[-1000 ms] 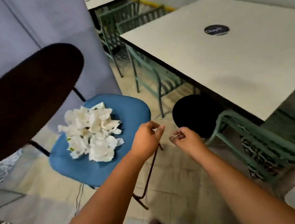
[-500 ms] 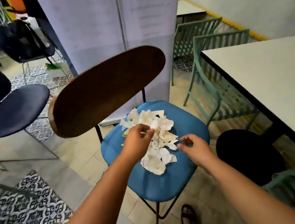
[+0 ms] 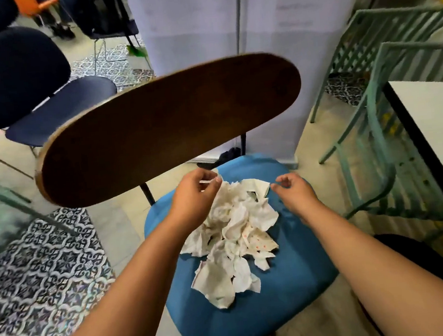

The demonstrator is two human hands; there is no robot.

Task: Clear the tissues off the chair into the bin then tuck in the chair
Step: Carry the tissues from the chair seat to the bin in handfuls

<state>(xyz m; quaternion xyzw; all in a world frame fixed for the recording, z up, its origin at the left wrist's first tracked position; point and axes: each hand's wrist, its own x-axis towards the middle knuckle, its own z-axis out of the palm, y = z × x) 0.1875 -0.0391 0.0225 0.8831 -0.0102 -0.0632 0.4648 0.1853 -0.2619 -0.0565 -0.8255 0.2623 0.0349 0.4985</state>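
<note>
**Hands poised over the tissue pile, first gather not yet made**

The step in hand looks like the opening one: gathering the tissues before any go to the bin. The heap of crumpled white paper tissues (image 3: 234,236), some speckled with small red dots, lies whole on the round blue padded seat of the chair (image 3: 294,309), below the chair's curved dark-brown wooden backrest (image 3: 168,127).

The left hand (image 3: 193,199) hangs over the far left edge of the heap, its fingers curled, with thumb and forefinger pinched on a thin white sliver (image 3: 207,181), apparently a scrap of tissue, though it is too small to be sure. The right hand (image 3: 293,192) hangs over the far right edge, fingers loosely curled and slightly parted, holding nothing. The nearest tissue corner sits just beside its fingertips (image 3: 277,185), but whether they touch it cannot be told.

Most of the pile lies between the two hands and nearer the person than the fingertips, spreading back under the wrists and forearms toward the seat's near edge.

The next move probably calls for both hands to drop and close in from either side, scooping the loose pieces together so that few slip off the smooth cushion. No bin can be made out with certainty; a dark round shape (image 3: 421,257) low beside the right forearm may be it. The white-topped table with a black edge (image 3: 437,133) stands beyond the right hand.
</note>
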